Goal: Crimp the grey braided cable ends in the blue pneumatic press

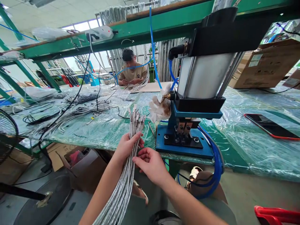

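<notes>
A thick bundle of silvery braided cables (125, 184) runs up from the bottom of the view, its connector ends (137, 117) pointing away from me over the table edge. My left hand (127, 145) is wrapped round the bundle just below those ends. Lower down, my right hand (151, 164) has its fingers curled against the bundle's right side, thumb and forefinger pinched at the cables. Whether a single strand sits in that pinch is hidden. To the right of both hands stands a pneumatic press (203, 78) on a blue base (185, 150).
White stained cloth (159, 109) hangs by the press fitting. Blue air hoses (217, 162) loop down beside the base. A phone (273, 125) lies at right, and loose cables (77, 115) cover the left. Across the table sits a person (134, 73). A fan (8, 134) stands left.
</notes>
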`<state>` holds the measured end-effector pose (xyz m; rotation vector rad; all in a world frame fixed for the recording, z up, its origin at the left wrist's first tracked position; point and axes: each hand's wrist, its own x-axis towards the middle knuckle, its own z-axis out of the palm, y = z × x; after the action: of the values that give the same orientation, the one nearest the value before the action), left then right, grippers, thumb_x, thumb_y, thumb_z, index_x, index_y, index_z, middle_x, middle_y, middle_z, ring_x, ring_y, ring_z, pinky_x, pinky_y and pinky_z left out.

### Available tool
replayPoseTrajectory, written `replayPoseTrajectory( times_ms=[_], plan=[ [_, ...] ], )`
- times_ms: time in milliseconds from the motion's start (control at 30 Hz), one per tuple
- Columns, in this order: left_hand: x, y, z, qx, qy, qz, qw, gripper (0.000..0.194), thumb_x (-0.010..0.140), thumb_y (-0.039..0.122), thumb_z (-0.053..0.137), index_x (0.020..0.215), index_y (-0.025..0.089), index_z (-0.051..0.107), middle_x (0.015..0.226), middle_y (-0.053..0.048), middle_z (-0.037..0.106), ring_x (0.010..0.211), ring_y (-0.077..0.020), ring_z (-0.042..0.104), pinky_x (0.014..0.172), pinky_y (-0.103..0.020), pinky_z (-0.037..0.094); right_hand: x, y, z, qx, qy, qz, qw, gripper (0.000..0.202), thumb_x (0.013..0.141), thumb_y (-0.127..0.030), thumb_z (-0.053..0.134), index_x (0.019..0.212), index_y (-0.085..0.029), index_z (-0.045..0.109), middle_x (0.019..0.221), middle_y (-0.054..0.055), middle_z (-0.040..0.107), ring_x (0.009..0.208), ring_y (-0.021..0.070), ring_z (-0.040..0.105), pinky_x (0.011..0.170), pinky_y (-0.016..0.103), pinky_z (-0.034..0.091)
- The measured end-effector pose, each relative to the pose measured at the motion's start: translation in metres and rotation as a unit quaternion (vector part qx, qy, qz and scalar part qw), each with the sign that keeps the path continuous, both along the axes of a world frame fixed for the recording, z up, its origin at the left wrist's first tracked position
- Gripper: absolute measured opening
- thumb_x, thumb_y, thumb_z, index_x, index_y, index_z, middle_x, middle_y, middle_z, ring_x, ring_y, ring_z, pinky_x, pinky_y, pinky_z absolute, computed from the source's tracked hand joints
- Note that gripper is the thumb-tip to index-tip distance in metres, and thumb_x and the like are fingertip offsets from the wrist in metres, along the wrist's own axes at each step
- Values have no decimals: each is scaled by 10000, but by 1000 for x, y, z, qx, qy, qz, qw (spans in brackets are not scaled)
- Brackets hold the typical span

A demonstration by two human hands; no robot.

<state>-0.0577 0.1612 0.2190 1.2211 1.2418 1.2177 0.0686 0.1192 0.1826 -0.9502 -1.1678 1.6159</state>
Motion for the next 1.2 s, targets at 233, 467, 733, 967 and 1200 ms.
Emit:
replayPoseTrajectory(
  times_ms=[233,467,733,967,1200],
  plan=[
    [-3,1,-2,-7,-18,7,1000,390,758,534,688,804,149,643,573,9,610,443,-117,536,439,-233,400,-1,-4,10,62,43,-47,996,123,736,-138,592,852,-178,595,662,-40,542,555,109,519,552,241,456],
    [-4,4,-5,17,22,16,999,377,748,498,712,636,164,579,536,19,565,442,-110,516,455,-233,383,23,-51,51,82,83,81,990,274,867,-226,569,1138,-220,533,801,-8,570,577,113,561,550,257,462],
    [-2,2,-3,28,51,5,998,367,785,502,674,664,171,571,559,14,574,466,-129,535,481,-244,395,74,-70,114,171,157,-39,972,365,949,-461,498,1263,-307,602,662,29,661,468,146,560,426,265,433],
    [-5,5,-8,30,98,-2,995,399,798,520,649,634,162,585,529,-3,577,469,-138,533,489,-245,385,100,-73,61,53,119,-34,991,416,955,-421,505,1320,-224,533,705,43,689,420,90,510,443,226,397],
    [-6,7,-10,31,112,-4,993,378,799,515,657,673,167,584,569,-5,592,499,-147,546,513,-258,384,115,-63,33,62,13,-48,997,328,916,-443,580,1017,-160,715,769,78,720,628,116,594,617,247,457]
  ],
)
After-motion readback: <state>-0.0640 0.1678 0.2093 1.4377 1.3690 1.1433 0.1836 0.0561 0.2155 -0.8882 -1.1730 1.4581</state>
